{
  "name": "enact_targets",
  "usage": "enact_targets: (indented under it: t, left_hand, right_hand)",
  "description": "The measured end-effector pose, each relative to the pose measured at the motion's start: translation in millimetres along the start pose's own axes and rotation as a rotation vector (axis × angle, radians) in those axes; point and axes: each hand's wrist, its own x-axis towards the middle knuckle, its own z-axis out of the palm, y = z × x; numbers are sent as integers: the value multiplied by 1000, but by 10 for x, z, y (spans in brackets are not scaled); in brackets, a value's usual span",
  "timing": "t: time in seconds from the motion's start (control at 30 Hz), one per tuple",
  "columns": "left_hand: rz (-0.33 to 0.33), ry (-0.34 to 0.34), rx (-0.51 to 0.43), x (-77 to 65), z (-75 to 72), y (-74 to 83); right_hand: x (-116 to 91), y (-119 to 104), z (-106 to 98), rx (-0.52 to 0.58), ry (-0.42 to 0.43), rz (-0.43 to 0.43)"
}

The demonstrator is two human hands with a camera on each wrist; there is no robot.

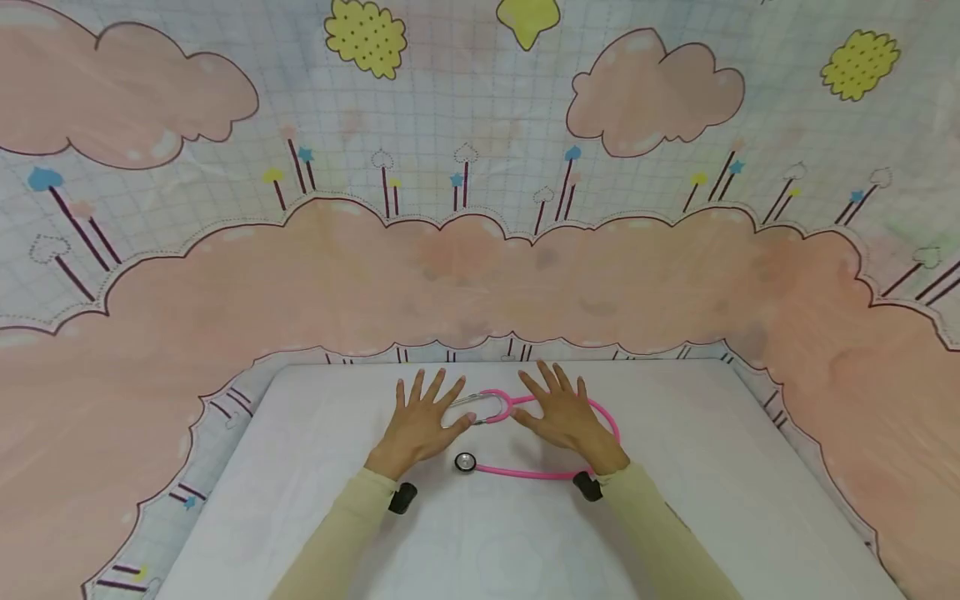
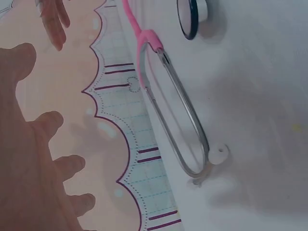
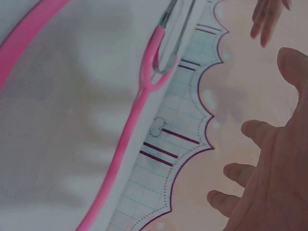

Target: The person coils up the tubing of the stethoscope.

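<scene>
A pink stethoscope (image 1: 532,476) lies on the white table, its tube curving round at the right. Its round chest piece (image 1: 465,462) with a black rim is nearest the person, and the metal ear tubes (image 2: 185,98) point left. The left hand (image 1: 422,423), fingers spread, hovers over the ear-tube end and partly hides it. Over the upper run of tube the right hand (image 1: 566,417) is held with fingers spread too, hiding part of the pink tubing. Both wrist views show the palms apart from the stethoscope, holding nothing. A white ear tip (image 2: 219,154) shows in the left wrist view.
The white table (image 1: 300,467) has its far edge just beyond the fingertips. Behind and beside it hangs a printed cloth (image 1: 465,283) with peach clouds and a pale grid. A small black device (image 1: 402,498) sits at the left wrist, another black device (image 1: 587,486) at the right.
</scene>
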Motion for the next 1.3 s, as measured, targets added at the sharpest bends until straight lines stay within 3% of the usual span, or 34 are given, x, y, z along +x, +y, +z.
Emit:
enact_targets:
  t: [0.7, 1.03, 1.3]
  left_hand:
    - [-36, -36, -120, 76, 228, -271]
    - [-35, -46, -285, 156, 366, -339]
    - [-73, -68, -337, 178, 412, -331]
  right_hand:
    - [216, 176, 200, 10, -36, 49]
    - [334, 263, 331, -1, -70, 86]
    - [369, 298, 394, 13, -71, 106]
